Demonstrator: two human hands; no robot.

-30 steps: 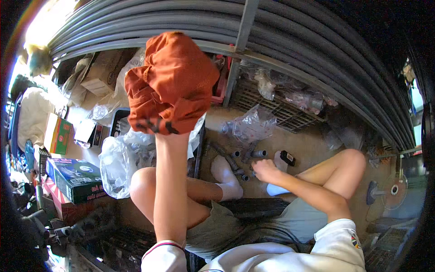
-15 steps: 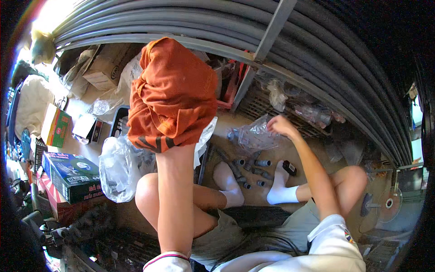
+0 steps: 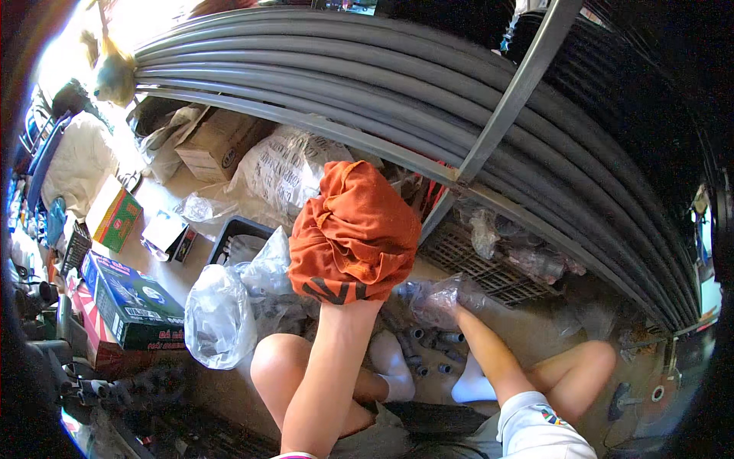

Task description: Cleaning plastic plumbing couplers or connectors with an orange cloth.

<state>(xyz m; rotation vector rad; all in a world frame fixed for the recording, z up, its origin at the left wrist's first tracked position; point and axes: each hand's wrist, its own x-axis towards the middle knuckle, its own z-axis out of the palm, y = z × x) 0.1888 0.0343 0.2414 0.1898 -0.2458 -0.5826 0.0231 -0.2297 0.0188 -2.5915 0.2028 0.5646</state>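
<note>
A bunched orange cloth with dark markings (image 3: 353, 229) covers my left hand at the end of my raised forearm (image 3: 332, 367); its fingers are hidden. My right hand (image 3: 451, 302) reaches to a clear plastic bag with small items (image 3: 428, 294) on the floor, fingers indistinct among the plastic. Several grey pipe fittings (image 3: 432, 340) lie between my white-socked feet (image 3: 394, 371). Left of the cloth, white plastic bags (image 3: 218, 314) partly cover a black tray (image 3: 237, 229).
Grey pipes (image 3: 306, 53) fill a metal rack (image 3: 505, 115) ahead, above a black crate (image 3: 474, 264), a sack (image 3: 279, 164) and a cardboard box (image 3: 210, 149). Printed boxes (image 3: 130, 302) are stacked at left. A round disc on a stand (image 3: 657, 394) is at right.
The view has tilted toward the rack. The cloth-covered left hand appears lower and further right. My right hand has moved forward from near my feet to the clear bag.
</note>
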